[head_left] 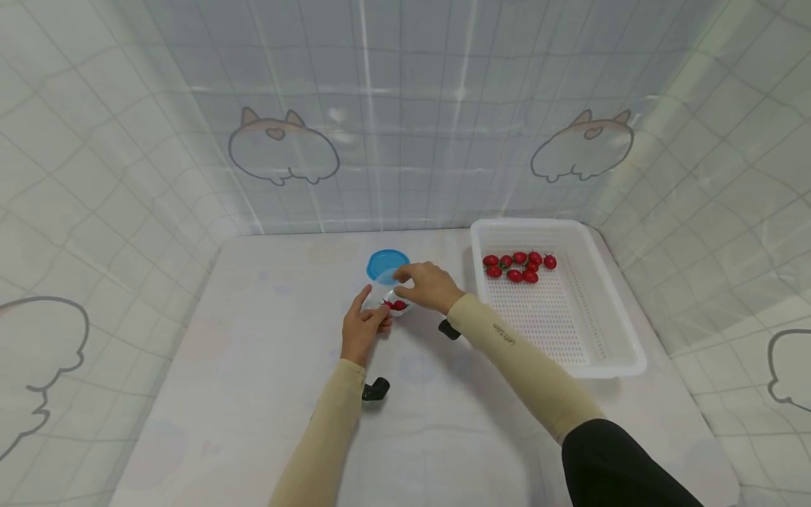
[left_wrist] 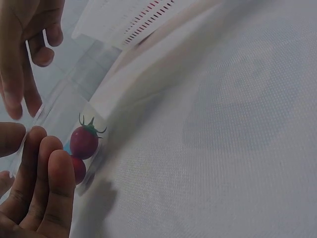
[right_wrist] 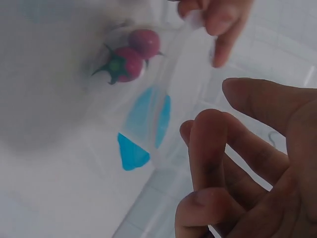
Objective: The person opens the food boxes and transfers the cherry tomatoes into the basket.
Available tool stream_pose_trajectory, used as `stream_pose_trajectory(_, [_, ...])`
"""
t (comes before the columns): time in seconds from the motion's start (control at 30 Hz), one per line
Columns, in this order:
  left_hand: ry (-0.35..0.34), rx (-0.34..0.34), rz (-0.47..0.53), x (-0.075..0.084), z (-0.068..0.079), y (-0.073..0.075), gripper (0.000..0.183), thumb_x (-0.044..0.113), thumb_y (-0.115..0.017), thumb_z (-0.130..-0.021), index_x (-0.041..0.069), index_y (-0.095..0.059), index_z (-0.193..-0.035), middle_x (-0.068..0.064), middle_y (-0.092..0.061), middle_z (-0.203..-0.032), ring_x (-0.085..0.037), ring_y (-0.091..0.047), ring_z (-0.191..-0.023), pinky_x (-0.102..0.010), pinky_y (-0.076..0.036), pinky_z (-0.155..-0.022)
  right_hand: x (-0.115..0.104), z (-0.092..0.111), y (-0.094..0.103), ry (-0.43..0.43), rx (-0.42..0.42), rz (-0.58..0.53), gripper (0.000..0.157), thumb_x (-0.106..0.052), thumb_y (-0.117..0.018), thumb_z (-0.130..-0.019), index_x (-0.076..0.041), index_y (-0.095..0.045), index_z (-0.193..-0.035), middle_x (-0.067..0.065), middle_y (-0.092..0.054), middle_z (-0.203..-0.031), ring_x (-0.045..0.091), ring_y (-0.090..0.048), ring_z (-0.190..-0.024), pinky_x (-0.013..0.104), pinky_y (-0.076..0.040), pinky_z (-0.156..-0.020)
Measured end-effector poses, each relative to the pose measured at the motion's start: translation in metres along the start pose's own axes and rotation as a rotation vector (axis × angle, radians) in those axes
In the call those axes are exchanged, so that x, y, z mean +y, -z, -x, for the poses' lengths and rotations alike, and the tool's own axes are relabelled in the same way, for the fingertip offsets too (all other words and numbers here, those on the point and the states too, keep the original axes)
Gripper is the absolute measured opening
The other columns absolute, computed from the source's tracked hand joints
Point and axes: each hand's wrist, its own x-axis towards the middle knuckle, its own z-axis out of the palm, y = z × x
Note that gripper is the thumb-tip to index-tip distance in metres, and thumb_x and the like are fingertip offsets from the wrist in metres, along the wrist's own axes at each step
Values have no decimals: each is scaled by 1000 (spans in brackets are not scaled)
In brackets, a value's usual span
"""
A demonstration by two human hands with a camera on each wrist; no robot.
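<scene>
My left hand [head_left: 362, 329] grips a clear plastic cup [left_wrist: 67, 101] at its side and rim, with the thumb near the rim. Two red cherry tomatoes [left_wrist: 84, 143] with green stems lie at the bottom of the cup, seen through its wall in both wrist views. My right hand [head_left: 431, 285] hovers over the cup's mouth. Its fingers are loosely bent, and a gap with nothing in it shows between thumb and fingertips [right_wrist: 208, 121] in the right wrist view. Just behind the cup is a round blue lid [head_left: 388, 260], partly seen through the clear plastic.
To the right stands a white perforated basket [head_left: 617, 310], with several cherry tomatoes [head_left: 515, 276] grouped at its far left end. A pale cloth covers the table [head_left: 272, 394]. Tiled-pattern curtains [head_left: 405, 141] hang behind and on both sides.
</scene>
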Motion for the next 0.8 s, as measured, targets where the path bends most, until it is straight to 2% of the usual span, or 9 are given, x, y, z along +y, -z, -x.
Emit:
stream_pose_trajectory(0.17, [14, -20, -4, 19, 11, -1, 68, 8, -69, -97, 12, -38, -157, -24, -73, -97, -52, -67, -98, -52, -56, -92, -4, -4, -6, -26, -36, 104, 37, -35, -70, -97, -16, -69, -129, 4, -71, -120, 23, -66, -108, 42, -57, -87])
stream_pose_trajectory(0.3, [15, -15, -18, 25, 15, -2, 67, 8, -68, -97, 11, -38, -157, -25, -72, -98, -51, -67, -98, -52, -56, -93, -6, -7, -9, -31, -77, 142, 35, -33, -71, -97, -15, -70, -127, 5, -72, -118, 22, -68, -105, 41, -59, -85])
stream_pose_trajectory(0.5, [22, -10, 1, 23, 14, -2, 68, 8, -69, -96, 12, -39, -157, -24, -73, -97, -43, -71, -91, -52, -56, -91, -7, -11, -13, -61, -141, 188, 31, -33, -74, -94, -16, -74, -120, 3, -74, -110, 17, -68, -96, 37, -59, -77])
stream_pose_trajectory(0.73, [10, -18, 11, 21, 13, -1, 68, 7, -69, -96, 12, -39, -157, -26, -73, -99, -48, -69, -95, -55, -56, -92, -11, -17, -18, -95, -173, 268, 30, -35, -75, -93, -17, -76, -117, -1, -74, -102, 14, -66, -89, 36, -59, -72])
stream_pose_trajectory(0.8, [10, -17, 6, 15, 8, -1, 69, 8, -69, -96, 14, -38, -157, -27, -72, -100, -49, -69, -96, -54, -56, -91, -13, -18, -19, -104, -172, 299, 30, -35, -75, -93, -17, -76, -117, -2, -74, -103, 15, -66, -88, 38, -59, -73])
